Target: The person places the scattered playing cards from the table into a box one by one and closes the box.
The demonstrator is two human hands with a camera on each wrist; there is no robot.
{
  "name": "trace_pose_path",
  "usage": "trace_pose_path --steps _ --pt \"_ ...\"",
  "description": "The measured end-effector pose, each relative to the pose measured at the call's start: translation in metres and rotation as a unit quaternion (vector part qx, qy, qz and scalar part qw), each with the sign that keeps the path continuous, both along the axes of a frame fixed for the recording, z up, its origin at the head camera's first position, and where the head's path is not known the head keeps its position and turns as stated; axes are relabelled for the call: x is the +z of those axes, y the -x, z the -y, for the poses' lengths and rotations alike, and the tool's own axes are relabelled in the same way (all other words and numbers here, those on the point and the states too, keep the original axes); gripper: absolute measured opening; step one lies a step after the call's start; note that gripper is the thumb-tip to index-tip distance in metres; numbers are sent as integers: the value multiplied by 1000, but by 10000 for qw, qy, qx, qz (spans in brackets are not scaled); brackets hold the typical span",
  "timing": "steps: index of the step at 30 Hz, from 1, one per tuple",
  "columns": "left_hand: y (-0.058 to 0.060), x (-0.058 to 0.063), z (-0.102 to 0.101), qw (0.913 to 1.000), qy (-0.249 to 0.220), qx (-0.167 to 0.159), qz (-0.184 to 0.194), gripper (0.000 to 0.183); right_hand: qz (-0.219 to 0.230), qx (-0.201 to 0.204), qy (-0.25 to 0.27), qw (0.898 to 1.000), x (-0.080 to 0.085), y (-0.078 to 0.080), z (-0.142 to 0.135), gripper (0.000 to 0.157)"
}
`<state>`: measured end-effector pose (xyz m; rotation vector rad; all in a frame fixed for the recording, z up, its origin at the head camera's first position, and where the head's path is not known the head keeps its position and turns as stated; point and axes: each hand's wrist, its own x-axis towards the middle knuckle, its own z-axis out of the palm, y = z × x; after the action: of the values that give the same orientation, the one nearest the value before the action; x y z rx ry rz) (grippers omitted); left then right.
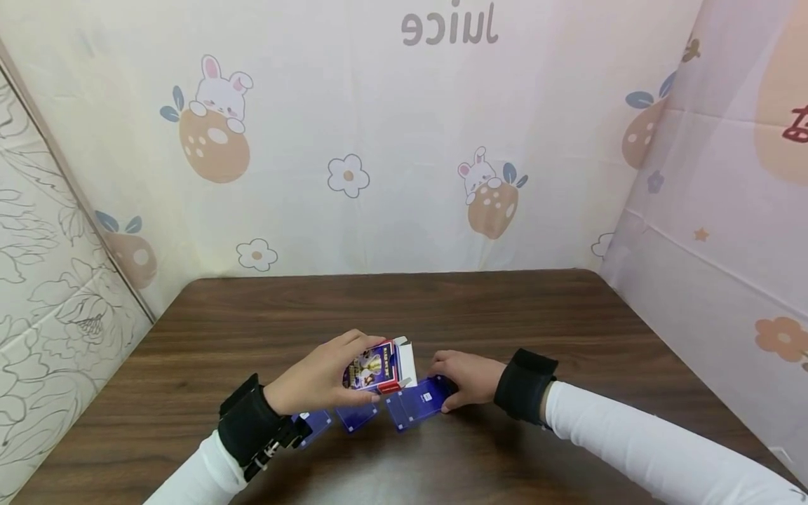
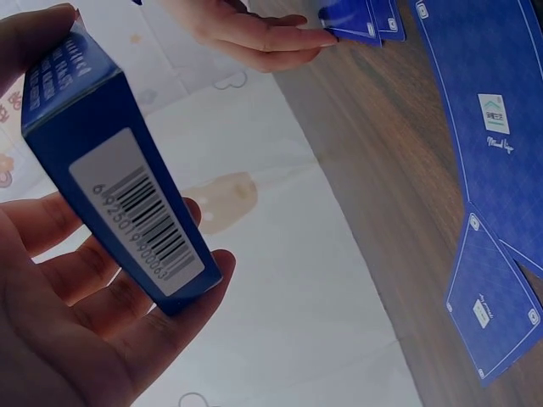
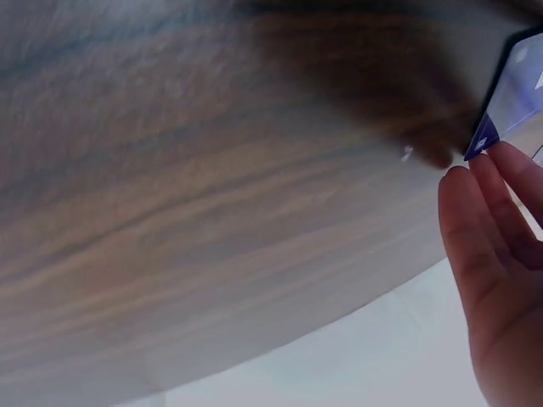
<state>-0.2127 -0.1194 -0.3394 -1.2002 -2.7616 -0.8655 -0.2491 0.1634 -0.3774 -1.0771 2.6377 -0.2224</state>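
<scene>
My left hand point(image 1: 323, 375) grips a small card box point(image 1: 372, 367), thumb on the near side and fingers on the far side. Its white end flap stands open toward the right. In the left wrist view the blue bottom of the box point(image 2: 136, 216) shows a barcode label. With fingertips and thumb, my right hand point(image 1: 470, 377) pinches the right end of some blue cards point(image 1: 413, 404), just right of the box. The right wrist view catches only a card corner point(image 3: 485, 136) at those fingertips.
Two more blue card groups lie on the brown wooden table point(image 1: 505, 301): one card point(image 1: 357, 418) below the box, another point(image 1: 315, 425) partly behind the left wrist. A patterned wall cloth point(image 1: 404, 231) hangs along the table's back edge.
</scene>
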Motion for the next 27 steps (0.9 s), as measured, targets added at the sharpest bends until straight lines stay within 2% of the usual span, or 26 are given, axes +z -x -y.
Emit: trace_pose_path --steps 5,10,15,22,27 --pt "0 1 -1 10000 3 -2 -7 71 -413 141 -125 9990 -1 1 -4 50" --pt "-1 1 0 10000 34 30 -10 71 -433 -154 154 9988 10 -2 -9 49" --pt "-1 2 1 10000 20 70 -51 72 -435 -352 310 9979 32 -6 -17 50" --pt "-1 3 0 9999 36 67 -103 72 -1295 -317 521 9897 67 -10 -27 48" --pt "-2 4 -1 10000 7 23 -57 72 -1627 -468 647 9834 89 -17 -29 48"
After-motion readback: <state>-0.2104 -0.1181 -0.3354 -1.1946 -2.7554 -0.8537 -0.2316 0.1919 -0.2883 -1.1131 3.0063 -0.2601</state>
